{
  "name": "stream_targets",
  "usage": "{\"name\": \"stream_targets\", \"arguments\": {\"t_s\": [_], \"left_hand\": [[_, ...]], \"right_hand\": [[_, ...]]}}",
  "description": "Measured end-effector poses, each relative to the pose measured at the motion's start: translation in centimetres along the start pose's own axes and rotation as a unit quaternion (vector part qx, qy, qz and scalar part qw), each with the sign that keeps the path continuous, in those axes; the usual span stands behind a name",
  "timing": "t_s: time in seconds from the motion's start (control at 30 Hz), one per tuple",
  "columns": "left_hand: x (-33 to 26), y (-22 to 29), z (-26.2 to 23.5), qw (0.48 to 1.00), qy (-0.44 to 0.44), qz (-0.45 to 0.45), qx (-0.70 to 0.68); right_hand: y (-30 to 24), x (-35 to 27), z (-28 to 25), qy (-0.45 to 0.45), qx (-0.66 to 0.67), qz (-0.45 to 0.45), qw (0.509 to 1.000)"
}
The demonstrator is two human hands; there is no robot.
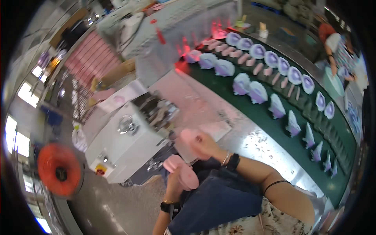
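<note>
My left hand (174,183) is closed around a pink insole (188,177), its rounded ends showing beyond my fingers; a second layer seems to lie under it. Just ahead and to the right, my right hand (206,148) grips another pink insole (189,137), slightly blurred, above the metal bench edge. Both hands are in front of a white machine (127,135) with a dark metal working head (158,111). The right hand is nearer the pink-dusted bench top (192,102), beside that head.
A green conveyor (250,109) runs along the right with rows of purple-and-white shoe parts (257,92) and pink insoles (243,58). An orange fan (60,170) stands left, near a rack of pink sheets (92,56). Across the conveyor, a person (340,51) handles a pale green basin (333,82).
</note>
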State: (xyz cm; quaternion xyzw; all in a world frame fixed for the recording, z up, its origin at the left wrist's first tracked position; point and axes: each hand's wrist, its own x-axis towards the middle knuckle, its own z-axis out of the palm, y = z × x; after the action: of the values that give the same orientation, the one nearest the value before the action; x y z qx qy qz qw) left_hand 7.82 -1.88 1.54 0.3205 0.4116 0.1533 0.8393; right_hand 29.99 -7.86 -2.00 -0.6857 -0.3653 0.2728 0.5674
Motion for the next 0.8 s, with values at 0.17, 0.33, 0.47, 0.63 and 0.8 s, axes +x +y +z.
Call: {"name": "stream_targets", "arguments": {"t_s": [0.17, 0.33, 0.47, 0.63, 0.8], "left_hand": [[-2.5, 0.1, -1.0, 0.989, -0.069, -0.083, -0.101], [-3.3, -0.2, -1.1, 0.989, -0.097, -0.067, -0.093], [-3.7, -0.4, -1.7, 0.994, -0.086, -0.031, -0.066], [-2.9, -1.8, -5.3, 0.986, -0.101, -0.060, -0.117], [-5.7, -0.6, -3.3, 0.977, -0.131, 0.107, 0.133]], "right_hand": [[-1.3, 9.9, 0.8, 0.055, -0.036, -0.015, 0.998], [-1.1, 14.9, 1.2, 0.080, -0.136, -0.047, 0.986], [-3.3, 12.6, -1.7, 0.094, -0.315, -0.131, 0.935], [-2.7, 12.6, -3.4, 0.112, -0.327, -0.219, 0.913], [3.3, 19.0, 3.1, 0.118, -0.173, -0.079, 0.975]]}}
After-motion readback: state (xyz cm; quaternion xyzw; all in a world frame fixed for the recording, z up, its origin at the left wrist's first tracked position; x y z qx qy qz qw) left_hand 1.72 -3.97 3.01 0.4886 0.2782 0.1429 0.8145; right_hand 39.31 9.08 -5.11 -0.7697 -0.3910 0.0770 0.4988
